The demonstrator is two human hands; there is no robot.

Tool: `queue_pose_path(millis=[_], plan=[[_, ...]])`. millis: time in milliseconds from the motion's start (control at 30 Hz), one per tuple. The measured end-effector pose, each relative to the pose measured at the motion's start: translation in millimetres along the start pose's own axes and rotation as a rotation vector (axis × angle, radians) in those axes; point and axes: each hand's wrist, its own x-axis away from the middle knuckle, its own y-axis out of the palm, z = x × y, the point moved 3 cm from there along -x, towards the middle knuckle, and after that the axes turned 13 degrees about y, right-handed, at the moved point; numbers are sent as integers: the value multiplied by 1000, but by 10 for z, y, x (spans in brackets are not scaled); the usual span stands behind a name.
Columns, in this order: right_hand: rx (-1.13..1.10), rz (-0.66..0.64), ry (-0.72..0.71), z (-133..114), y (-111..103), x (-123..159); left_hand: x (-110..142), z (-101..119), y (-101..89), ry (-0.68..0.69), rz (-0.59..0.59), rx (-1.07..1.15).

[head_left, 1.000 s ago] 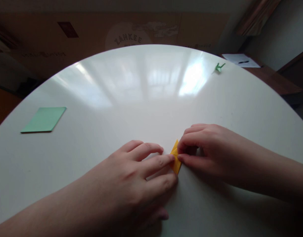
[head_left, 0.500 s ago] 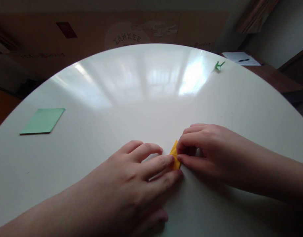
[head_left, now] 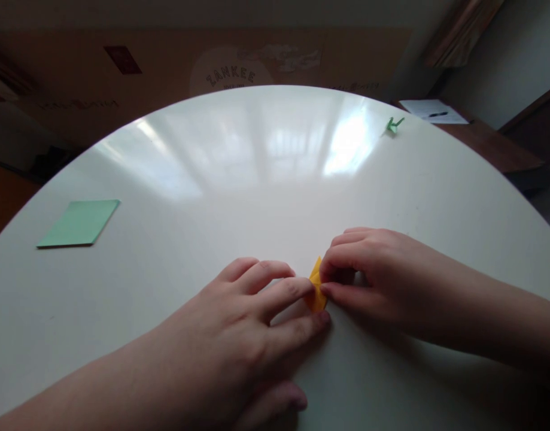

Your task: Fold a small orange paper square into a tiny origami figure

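Observation:
A small folded piece of yellow origami paper (head_left: 318, 299) lies on the white table, partly covered by fingers. My right hand (head_left: 379, 263) pinches its right edge between thumb and index finger, the other fingers curled behind. From the left, my left hand (head_left: 252, 323) reaches over with its fingers spread. One of its fingertips presses on the paper's left side, and its index fingertip rests at the paper's near end. The left thumb stays apart, low over the table.
Left of the hands lies a green square stack of paper (head_left: 79, 224). A small folded green paper crane (head_left: 394, 125) stands near the table's far right edge. Beyond that edge, a white sheet (head_left: 431, 111) with a black pen rests on a brown surface. A large printed cardboard (head_left: 158, 66) stands behind the table.
My left index finger has slid a little to the right along the paper's near end. The right hand keeps its pinch in nearly the same place. The camera view has shifted slightly.

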Motion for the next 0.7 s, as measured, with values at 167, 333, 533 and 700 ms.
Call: queue_pose_path(millis=[167,333,533,700], plan=[[0,-5,0,4,9,6,-10,-21,-26,-5,-22,42],[-9,-9,0,12,8,17,58,-24,-69,57,30,55],[-3,-7,0,20,9,20,31,-65,0,33,68,0],[8,3,0,11,17,7,-2,-51,24,55,76,-49]])
